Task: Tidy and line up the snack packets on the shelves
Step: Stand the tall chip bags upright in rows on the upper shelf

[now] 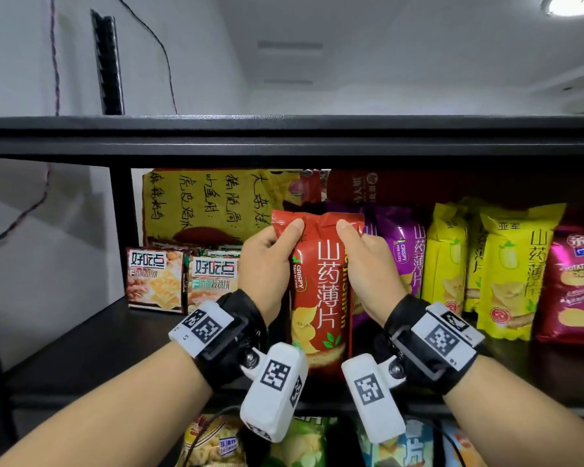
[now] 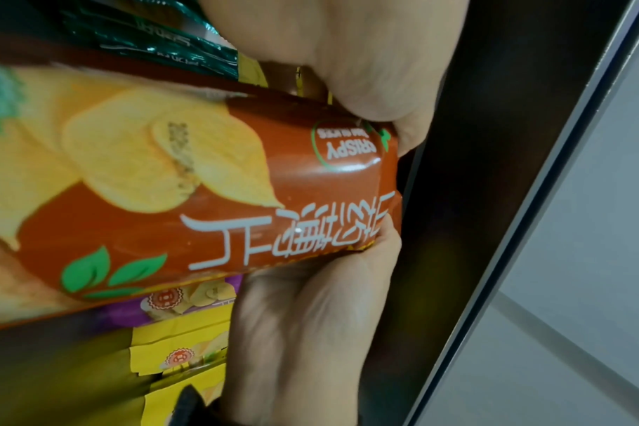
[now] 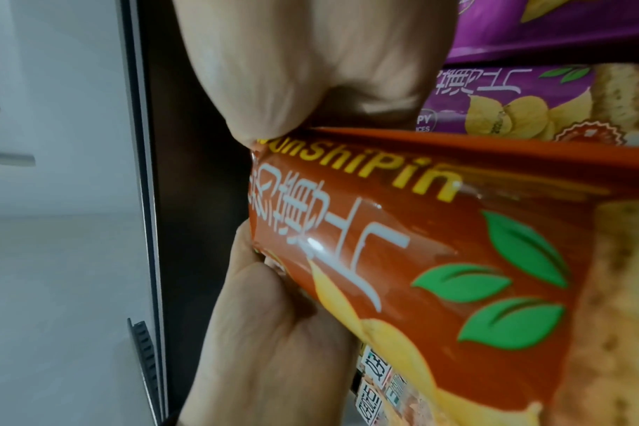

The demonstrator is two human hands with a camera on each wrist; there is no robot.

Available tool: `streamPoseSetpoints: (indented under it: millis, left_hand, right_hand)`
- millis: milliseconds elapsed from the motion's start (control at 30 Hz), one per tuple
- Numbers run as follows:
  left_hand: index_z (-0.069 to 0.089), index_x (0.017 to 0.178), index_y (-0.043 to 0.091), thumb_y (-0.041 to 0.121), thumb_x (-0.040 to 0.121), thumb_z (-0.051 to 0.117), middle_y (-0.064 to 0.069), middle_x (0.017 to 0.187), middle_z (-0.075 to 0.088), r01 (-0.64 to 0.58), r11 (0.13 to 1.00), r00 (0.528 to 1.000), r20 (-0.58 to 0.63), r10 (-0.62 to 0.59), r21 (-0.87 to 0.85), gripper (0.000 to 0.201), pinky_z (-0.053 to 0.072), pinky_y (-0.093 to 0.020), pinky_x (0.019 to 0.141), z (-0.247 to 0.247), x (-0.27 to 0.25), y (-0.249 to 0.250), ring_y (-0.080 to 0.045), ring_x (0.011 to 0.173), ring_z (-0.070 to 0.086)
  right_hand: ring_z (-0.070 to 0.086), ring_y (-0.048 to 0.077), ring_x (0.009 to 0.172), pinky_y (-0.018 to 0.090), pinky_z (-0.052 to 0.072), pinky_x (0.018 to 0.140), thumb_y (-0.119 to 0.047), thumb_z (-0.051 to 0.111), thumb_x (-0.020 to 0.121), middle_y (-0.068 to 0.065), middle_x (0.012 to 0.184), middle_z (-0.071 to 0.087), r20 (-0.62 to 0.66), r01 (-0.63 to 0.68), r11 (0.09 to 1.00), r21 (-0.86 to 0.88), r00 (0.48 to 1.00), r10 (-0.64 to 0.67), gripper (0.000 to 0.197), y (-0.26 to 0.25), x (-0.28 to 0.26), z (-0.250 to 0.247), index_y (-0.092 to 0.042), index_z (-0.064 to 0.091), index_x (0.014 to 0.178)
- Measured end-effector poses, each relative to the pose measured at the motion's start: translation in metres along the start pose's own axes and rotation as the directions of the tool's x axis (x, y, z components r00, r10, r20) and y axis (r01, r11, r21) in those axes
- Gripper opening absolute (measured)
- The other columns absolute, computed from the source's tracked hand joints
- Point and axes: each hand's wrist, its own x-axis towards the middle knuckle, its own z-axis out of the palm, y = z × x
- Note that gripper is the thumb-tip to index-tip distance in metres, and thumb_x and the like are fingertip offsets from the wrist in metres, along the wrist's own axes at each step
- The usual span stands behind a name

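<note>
A red packet of crispy yam slices [image 1: 319, 291] stands upright at the middle of the black shelf [image 1: 91, 345], and both hands hold it near its top. My left hand [image 1: 267, 261] grips its left edge with the thumb on the front. My right hand [image 1: 368, 264] grips its right edge the same way. The left wrist view shows the red packet [image 2: 208, 196] between the left hand [image 2: 369, 72] above and the right hand below. In the right wrist view the red packet [image 3: 438, 259] is pinched by my right hand [image 3: 310, 75].
Purple packets [image 1: 402, 251], yellow packets [image 1: 506, 271] and a pink chip bag [image 1: 573, 281] stand in a row to the right. Two cracker packs [image 1: 182, 278] stand at left before a large yellow bag [image 1: 203, 203]. More bags [image 1: 304, 443] fill the shelf below.
</note>
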Motion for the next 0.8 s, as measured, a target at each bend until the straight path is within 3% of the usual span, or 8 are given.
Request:
streamPoseSetpoints:
  millis: [100, 200, 333, 433, 600, 667, 733, 800]
  left_hand:
    - [0.074, 0.101, 0.015, 0.034, 0.094, 0.067, -0.006, 0.099, 0.078, -0.044, 0.995, 0.987, 0.161, 0.03, 0.086, 0.021, 0.058, -0.029, 0.073, -0.01, -0.003, -0.006, -0.021, 0.087, 0.075]
    - [0.067, 0.118, 0.025, 0.042, 0.08, 0.08, 0.003, 0.111, 0.076, -0.084, 0.982, 0.948, 0.316, 0.027, 0.167, 0.044, 0.057, -0.025, 0.081, -0.027, -0.008, -0.016, -0.016, 0.101, 0.073]
    - [0.055, 0.128, 0.037, 0.038, 0.068, 0.088, 0.012, 0.118, 0.072, -0.059, 0.948, 0.889, 0.449, -0.093, 0.313, 0.069, 0.058, -0.031, 0.089, -0.05, -0.018, -0.029, -0.01, 0.108, 0.07]
    - [0.048, 0.129, 0.04, 0.027, 0.067, 0.093, 0.018, 0.118, 0.07, -0.075, 0.898, 0.867, 0.474, -0.156, 0.433, 0.077, 0.054, -0.024, 0.092, -0.062, -0.029, -0.041, -0.001, 0.107, 0.067]
    - [0.035, 0.124, 0.047, 0.03, 0.063, 0.095, 0.027, 0.118, 0.061, -0.157, 0.809, 0.808, 0.544, -0.224, 0.566, 0.088, 0.043, -0.002, 0.082, -0.073, -0.042, -0.044, 0.019, 0.106, 0.057]
    - [0.033, 0.132, 0.044, 0.042, 0.056, 0.095, 0.031, 0.121, 0.057, -0.179, 0.844, 0.81, 0.562, -0.166, 0.506, 0.098, 0.044, -0.005, 0.087, -0.077, -0.044, -0.031, 0.018, 0.11, 0.056]
    - [0.03, 0.145, 0.036, 0.052, 0.058, 0.09, 0.025, 0.132, 0.053, -0.217, 0.894, 0.848, 0.53, -0.027, 0.393, 0.107, 0.046, -0.018, 0.1, -0.084, -0.043, -0.009, 0.009, 0.121, 0.054]
    - [0.033, 0.148, 0.032, 0.05, 0.074, 0.074, 0.013, 0.143, 0.05, -0.374, 0.878, 0.831, 0.528, 0.175, 0.299, 0.086, 0.044, -0.036, 0.11, -0.092, -0.043, 0.015, -0.005, 0.133, 0.05]
  right_hand:
    - [0.074, 0.024, 0.086, 0.034, 0.06, 0.078, -0.049, 0.05, 0.097, 0.01, 0.092, 0.076, 0.057, -0.034, 0.999, -0.012, 0.998, 0.035, 0.048, 0.001, -0.005, -0.003, -0.006, 0.071, 0.099]
    - [0.074, 0.018, 0.092, 0.032, 0.06, 0.078, -0.058, 0.056, 0.088, 0.001, 0.099, 0.077, 0.153, -0.042, 0.996, -0.078, 0.987, 0.053, 0.038, 0.009, -0.016, -0.007, -0.027, 0.073, 0.1]
    - [0.069, 0.016, 0.107, 0.047, 0.054, 0.095, -0.063, 0.07, 0.076, -0.005, 0.116, 0.072, 0.244, -0.126, 0.986, -0.105, 0.958, 0.148, 0.04, 0.024, -0.036, -0.014, -0.04, 0.066, 0.109]
    - [0.067, 0.015, 0.112, 0.048, 0.05, 0.1, -0.058, 0.077, 0.071, -0.006, 0.121, 0.07, 0.289, -0.189, 0.968, -0.165, 0.929, 0.23, 0.058, 0.039, -0.058, -0.014, -0.036, 0.059, 0.121]
    - [0.067, 0.017, 0.112, 0.046, 0.048, 0.104, -0.023, 0.083, 0.074, 0.0, 0.119, 0.071, 0.29, -0.238, 0.945, -0.224, 0.909, 0.298, 0.057, 0.031, -0.079, -0.01, -0.023, 0.057, 0.125]
    - [0.069, 0.02, 0.108, 0.045, 0.051, 0.1, -0.017, 0.082, 0.076, 0.003, 0.115, 0.073, 0.272, -0.237, 0.947, -0.218, 0.917, 0.293, 0.048, 0.013, -0.081, -0.007, -0.018, 0.062, 0.12]
    - [0.07, 0.023, 0.105, 0.043, 0.055, 0.093, -0.023, 0.078, 0.077, 0.005, 0.112, 0.074, 0.256, -0.248, 0.957, -0.148, 0.925, 0.28, 0.042, -0.013, -0.082, -0.004, -0.016, 0.065, 0.115]
    - [0.07, 0.024, 0.106, 0.045, 0.058, 0.086, -0.032, 0.075, 0.076, 0.007, 0.113, 0.073, 0.243, -0.303, 0.952, -0.037, 0.921, 0.303, 0.044, -0.039, -0.084, -0.003, -0.016, 0.064, 0.116]
